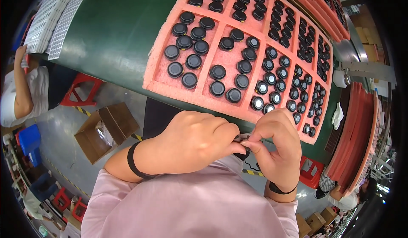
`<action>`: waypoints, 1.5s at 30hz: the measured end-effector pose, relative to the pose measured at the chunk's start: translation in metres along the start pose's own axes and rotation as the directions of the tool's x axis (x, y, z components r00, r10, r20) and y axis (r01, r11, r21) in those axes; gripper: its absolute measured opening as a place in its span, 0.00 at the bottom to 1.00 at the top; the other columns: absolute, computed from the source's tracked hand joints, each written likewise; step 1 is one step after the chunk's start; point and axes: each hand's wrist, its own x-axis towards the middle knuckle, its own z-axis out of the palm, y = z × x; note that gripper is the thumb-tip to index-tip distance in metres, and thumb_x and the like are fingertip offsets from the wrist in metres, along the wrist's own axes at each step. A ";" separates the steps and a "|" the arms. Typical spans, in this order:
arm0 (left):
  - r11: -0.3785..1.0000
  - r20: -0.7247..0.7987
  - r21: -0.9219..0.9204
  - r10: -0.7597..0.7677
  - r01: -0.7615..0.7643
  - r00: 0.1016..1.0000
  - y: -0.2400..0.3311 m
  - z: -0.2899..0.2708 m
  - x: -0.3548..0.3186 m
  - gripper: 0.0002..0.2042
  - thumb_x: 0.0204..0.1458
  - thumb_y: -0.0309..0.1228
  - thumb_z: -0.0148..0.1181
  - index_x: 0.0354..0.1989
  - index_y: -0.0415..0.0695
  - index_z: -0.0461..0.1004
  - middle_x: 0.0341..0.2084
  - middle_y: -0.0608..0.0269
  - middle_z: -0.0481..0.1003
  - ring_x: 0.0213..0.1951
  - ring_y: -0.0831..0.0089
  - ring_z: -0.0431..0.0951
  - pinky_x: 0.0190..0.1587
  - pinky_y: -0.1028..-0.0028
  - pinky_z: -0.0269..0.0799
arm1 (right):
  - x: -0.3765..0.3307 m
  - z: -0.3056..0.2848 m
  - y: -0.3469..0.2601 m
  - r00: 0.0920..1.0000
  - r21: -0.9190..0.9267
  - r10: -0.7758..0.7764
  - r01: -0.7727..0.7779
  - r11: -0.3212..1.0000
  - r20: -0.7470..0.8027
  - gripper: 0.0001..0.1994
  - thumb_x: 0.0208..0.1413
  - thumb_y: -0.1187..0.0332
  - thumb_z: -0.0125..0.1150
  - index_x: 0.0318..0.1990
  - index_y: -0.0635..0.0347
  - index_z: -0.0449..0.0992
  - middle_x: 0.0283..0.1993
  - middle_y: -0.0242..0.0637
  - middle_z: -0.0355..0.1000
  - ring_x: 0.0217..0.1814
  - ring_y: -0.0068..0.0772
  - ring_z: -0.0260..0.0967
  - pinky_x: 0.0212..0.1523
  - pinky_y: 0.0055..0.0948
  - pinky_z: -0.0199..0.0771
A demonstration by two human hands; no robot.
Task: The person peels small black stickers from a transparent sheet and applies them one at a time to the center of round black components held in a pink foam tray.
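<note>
Close in front of my body, my left hand [197, 138] and my right hand [278, 142] meet with their fingertips pinched together. Between them sits a small dark piece with a shiny edge [242, 137]. Fingers cover most of it, so its kind cannot be made out. Just beyond my hands, a pink foam tray [172, 90] lies on the green table. Its compartments hold many round black caps [217, 88], several with pale centres. In the second near compartment from the left, there is a gap among the caps.
The green tabletop [112, 29] stretches left to white perforated sheets [63, 25]. Stacked pink foam trays [350, 140] stand at the right. An open cardboard box [95, 138] and a red stool [80, 89] are on the floor at left, near another person [29, 89].
</note>
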 end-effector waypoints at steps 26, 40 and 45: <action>0.904 0.341 0.263 0.240 -0.337 0.909 -0.094 -0.009 0.096 0.11 0.41 0.36 0.65 0.31 0.45 0.75 0.52 0.51 0.76 0.60 0.52 0.71 0.65 0.48 0.63 | 0.137 -0.038 0.135 0.865 0.005 0.331 -0.359 0.933 0.377 0.04 0.61 0.79 0.63 0.38 0.65 0.73 0.39 0.30 0.64 0.39 0.19 0.61 0.39 0.21 0.63; 0.962 0.312 0.202 0.112 -0.181 0.943 -0.097 -0.002 0.099 0.09 0.44 0.37 0.61 0.22 0.47 0.70 0.56 0.48 0.76 0.62 0.52 0.72 0.68 0.42 0.60 | 0.139 -0.032 0.131 0.839 0.030 0.389 -0.432 0.902 0.382 0.05 0.59 0.82 0.63 0.38 0.64 0.73 0.40 0.30 0.63 0.38 0.18 0.62 0.37 0.19 0.62; 0.962 0.324 0.201 0.114 -0.187 0.939 -0.098 -0.003 0.099 0.09 0.45 0.36 0.60 0.22 0.47 0.70 0.56 0.48 0.76 0.62 0.53 0.72 0.68 0.42 0.61 | 0.139 -0.031 0.131 0.848 -0.020 0.374 -0.397 0.918 0.375 0.05 0.58 0.83 0.62 0.37 0.64 0.73 0.39 0.30 0.63 0.38 0.19 0.62 0.37 0.19 0.62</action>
